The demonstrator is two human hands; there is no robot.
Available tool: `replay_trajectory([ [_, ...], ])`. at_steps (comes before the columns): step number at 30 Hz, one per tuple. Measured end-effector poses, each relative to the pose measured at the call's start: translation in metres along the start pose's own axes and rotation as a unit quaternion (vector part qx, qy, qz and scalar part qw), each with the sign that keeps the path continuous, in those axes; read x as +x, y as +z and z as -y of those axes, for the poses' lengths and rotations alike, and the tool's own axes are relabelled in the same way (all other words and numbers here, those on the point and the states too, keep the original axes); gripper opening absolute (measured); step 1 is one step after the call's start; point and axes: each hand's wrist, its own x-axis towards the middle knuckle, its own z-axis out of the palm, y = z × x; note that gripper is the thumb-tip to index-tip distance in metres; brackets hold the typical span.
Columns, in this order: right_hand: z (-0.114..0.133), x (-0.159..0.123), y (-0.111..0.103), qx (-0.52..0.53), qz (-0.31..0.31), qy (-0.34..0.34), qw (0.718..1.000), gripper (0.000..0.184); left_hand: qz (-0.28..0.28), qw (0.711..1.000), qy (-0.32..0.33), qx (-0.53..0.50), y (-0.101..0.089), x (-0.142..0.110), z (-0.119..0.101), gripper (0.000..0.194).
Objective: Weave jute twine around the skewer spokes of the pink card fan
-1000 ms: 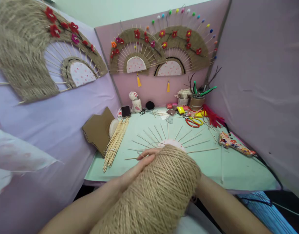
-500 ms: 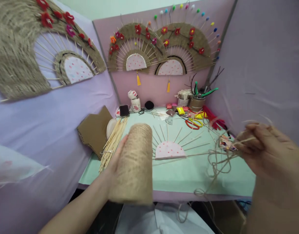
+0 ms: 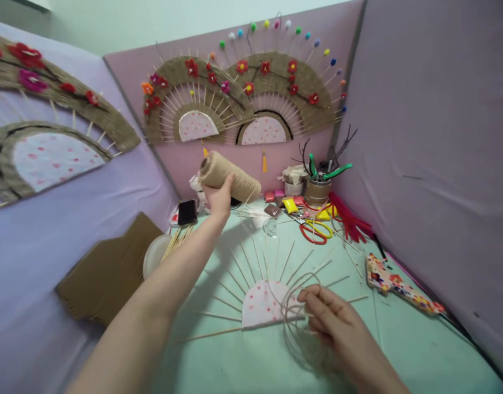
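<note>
Head view: string loops from my right hand, finger and thumb pinching it, by the dotted half-circle. Its sticks are on, but look bare. My left hand wraps round the roll. Wall fans have brown bands; mine has none yet.

From here I see the dotted half-circle on the green table, thin sticks fanning out from it. Beyond it, the left hand grips a tilted twine spool. At its right end, the right hand pinches loose twine loops. Cardboard sits to its left, a flowery glue gun to its right.
</note>
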Motion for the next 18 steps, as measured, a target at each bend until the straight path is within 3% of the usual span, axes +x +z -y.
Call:
replay_trajectory([
  [1, -0.001, 0.004, 0.002, 0.012, 0.008, 0.004, 1.0, 0.041, -0.035, 0.996, 0.078, 0.038, 0.012, 0.011, 0.009, 0.083],
  [3, -0.001, 0.011, 0.003, 0.04, 0.015, 0.009, 0.999, 0.043, -0.035, 0.981, 0.141, 0.126, 0.033, 0.033, 0.028, 0.084],
  [8, 0.005, 0.019, -0.003, 0.085, -0.037, 0.014, 0.996, 0.046, -0.019, 0.956, 0.111, 0.271, 0.067, 0.077, 0.079, 0.085],
  [12, 0.004, 0.023, -0.012, 0.083, -0.051, 0.02, 0.995, 0.05, -0.058, 0.933, 0.074, 0.349, 0.079, 0.097, 0.112, 0.081],
  [18, 0.002, 0.023, -0.021, 0.084, -0.032, 0.044, 0.995, 0.053, -0.047, 0.925, 0.073, 0.37, 0.084, 0.108, 0.127, 0.083],
])
